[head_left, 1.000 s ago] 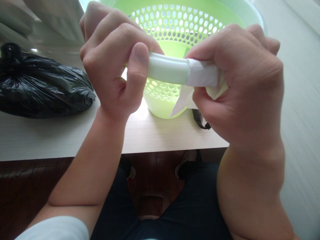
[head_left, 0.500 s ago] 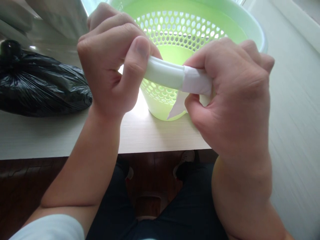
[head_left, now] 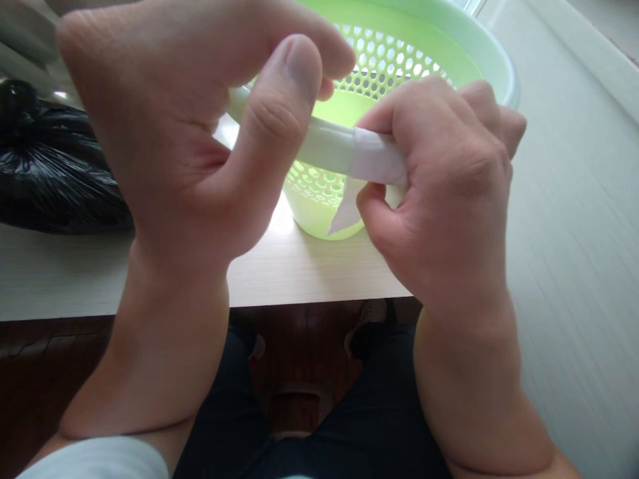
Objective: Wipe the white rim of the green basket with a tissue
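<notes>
Where the near rim of the green basket passes between the hands, a white strip is folded over it, a loose end hanging before the perforated wall. The right hand pinches strip and rim between thumb and fingers. The left hand is half open, thumb raised in front of the rim, fingers loosely curled; whether it touches the rim I cannot tell. The basket stands on the pale table, with a black bag to its left. Below are dark trousers and wooden floor.
</notes>
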`<act>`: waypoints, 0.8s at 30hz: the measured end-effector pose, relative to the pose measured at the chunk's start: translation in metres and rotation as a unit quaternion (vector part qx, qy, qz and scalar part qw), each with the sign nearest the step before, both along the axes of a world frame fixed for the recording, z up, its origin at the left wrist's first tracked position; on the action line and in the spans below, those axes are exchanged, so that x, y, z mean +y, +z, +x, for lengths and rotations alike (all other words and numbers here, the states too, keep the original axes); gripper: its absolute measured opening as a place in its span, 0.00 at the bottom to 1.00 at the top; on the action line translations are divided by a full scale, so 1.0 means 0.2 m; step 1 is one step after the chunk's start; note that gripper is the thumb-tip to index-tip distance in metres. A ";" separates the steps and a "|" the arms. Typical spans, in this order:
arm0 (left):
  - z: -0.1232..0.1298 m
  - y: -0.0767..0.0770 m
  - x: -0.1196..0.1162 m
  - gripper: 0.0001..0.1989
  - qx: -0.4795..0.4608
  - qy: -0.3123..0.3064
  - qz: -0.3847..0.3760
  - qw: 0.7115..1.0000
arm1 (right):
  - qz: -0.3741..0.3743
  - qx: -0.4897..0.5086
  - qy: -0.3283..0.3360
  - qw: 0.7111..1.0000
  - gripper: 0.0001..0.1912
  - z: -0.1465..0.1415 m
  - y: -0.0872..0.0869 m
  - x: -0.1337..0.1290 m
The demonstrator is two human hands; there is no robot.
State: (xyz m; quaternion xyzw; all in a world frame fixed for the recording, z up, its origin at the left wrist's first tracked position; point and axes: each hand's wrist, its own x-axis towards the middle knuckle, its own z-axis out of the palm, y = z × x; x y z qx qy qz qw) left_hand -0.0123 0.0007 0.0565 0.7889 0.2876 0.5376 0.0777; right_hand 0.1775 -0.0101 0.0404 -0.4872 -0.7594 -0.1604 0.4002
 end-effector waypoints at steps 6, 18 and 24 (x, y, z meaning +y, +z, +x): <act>0.08 0.01 -0.03 0.41 0.123 0.092 0.009 0.988 | -0.062 -0.015 -0.022 0.998 0.12 -0.02 0.05 -0.02; 0.11 -0.15 0.07 0.17 0.102 0.159 0.070 0.980 | -0.076 -0.041 0.001 0.996 0.11 0.00 0.05 -0.02; 0.10 -0.17 0.09 0.18 0.095 0.162 0.103 0.977 | -0.073 -0.040 0.004 0.996 0.14 0.00 0.05 -0.02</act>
